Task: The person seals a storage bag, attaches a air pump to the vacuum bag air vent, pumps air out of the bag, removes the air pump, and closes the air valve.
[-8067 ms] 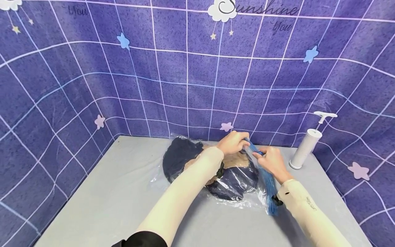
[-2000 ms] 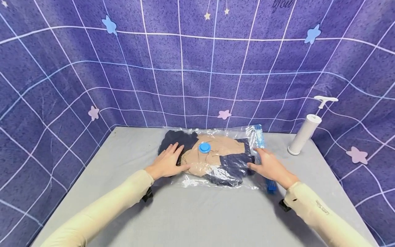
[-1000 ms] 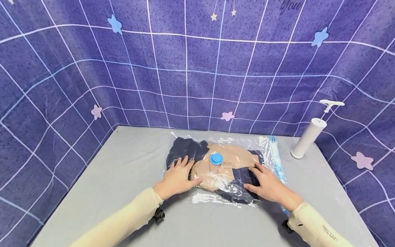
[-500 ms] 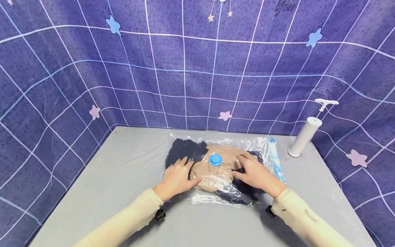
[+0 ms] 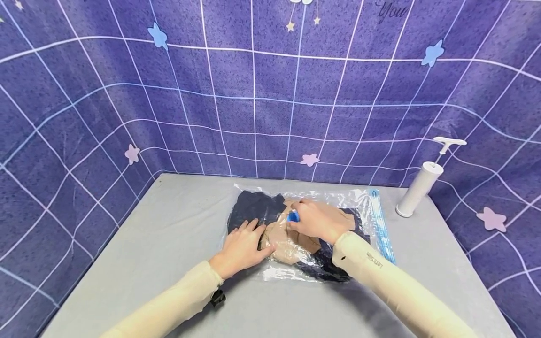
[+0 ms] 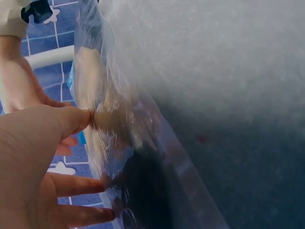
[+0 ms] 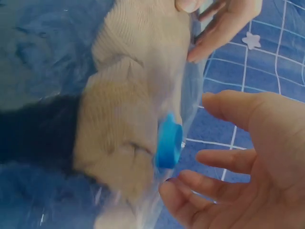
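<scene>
Left hand [image 5: 242, 245] flat, fingers spread, pressing clear bag [image 5: 359, 199] of folded clothes [image 5: 255, 210] mid-surface. Right hand [image 5: 320, 219] hovers over blue valve [image 7: 169, 141], fingers loosely curved, holding nothing. Grey surface [image 5: 169, 234]; white pump [image 5: 418, 188] upright at right edge; purple grid backdrop [image 5: 253, 94] behind.

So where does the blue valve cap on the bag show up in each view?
Head: blue cap at picture centre, mostly hidden under the right hand.
Left wrist: not in view.
Right wrist: cap just right of centre, edge-on, right hand's fingers close beside it.
Shared landmark: the tan knit inside the bag.
</scene>
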### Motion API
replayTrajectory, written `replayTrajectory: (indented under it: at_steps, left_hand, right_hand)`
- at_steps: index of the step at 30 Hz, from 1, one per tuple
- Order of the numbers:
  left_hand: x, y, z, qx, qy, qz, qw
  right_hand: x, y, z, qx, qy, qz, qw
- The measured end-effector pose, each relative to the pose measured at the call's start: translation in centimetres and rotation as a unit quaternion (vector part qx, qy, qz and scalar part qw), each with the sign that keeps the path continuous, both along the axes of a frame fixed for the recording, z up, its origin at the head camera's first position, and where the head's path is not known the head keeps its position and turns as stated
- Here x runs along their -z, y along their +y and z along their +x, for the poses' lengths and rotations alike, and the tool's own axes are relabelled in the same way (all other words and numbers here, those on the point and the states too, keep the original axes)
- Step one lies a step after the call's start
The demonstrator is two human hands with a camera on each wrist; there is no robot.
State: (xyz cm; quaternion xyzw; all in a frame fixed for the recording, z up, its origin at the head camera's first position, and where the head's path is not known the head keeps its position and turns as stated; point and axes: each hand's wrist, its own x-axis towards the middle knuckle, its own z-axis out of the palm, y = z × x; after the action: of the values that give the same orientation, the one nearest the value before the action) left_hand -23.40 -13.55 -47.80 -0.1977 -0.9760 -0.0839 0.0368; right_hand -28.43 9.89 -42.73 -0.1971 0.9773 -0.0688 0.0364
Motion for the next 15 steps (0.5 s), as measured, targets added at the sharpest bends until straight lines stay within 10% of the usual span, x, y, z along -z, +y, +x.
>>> replayTrajectory:
  at_steps: [15]
  left_hand:
    - [0.1, 0.2, -0.5, -0.004, -0.021, -0.004, 0.9998]
  right_hand:
    - [2.0, -1.5, -0.9, -0.039, 0.01, -0.101, 0.994]
